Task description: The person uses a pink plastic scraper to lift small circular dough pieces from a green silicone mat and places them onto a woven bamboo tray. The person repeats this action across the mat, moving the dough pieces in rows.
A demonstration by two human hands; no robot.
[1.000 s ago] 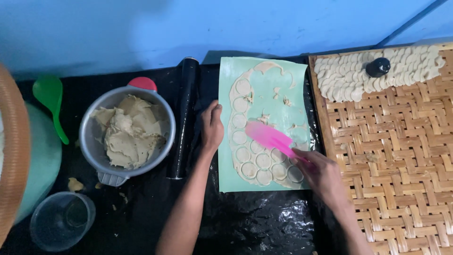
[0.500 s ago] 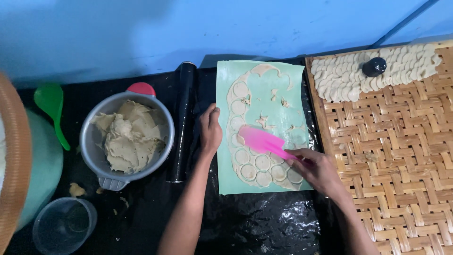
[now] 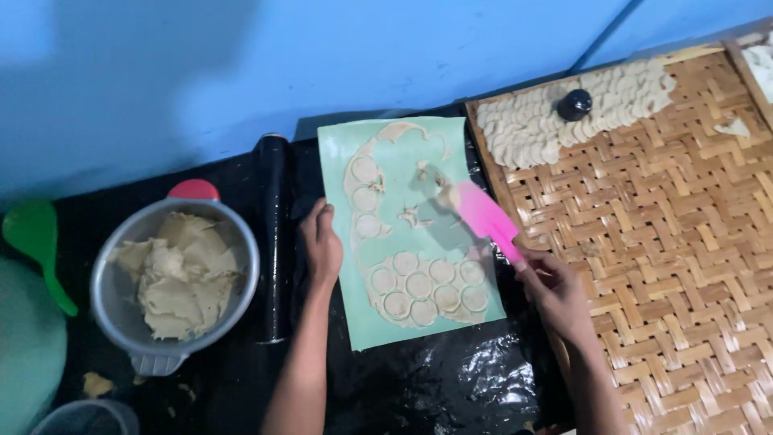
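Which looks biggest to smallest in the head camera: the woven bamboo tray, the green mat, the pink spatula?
1. Woven bamboo tray, though partly cut off.
2. Green mat.
3. Pink spatula, held by the right hand.

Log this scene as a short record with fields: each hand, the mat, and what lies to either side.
left hand: flat on the mat's left edge
right hand: holds pink scraper, blade over the mat
mat: green, rolled dough cut into rounds
left of mat: black rolling pin, metal bowl of dough scraps
right of mat: woven tray, cut rounds piled at its top

Two hands [image 3: 322,246], one pink spatula [image 3: 483,216], one bowl [image 3: 121,318]
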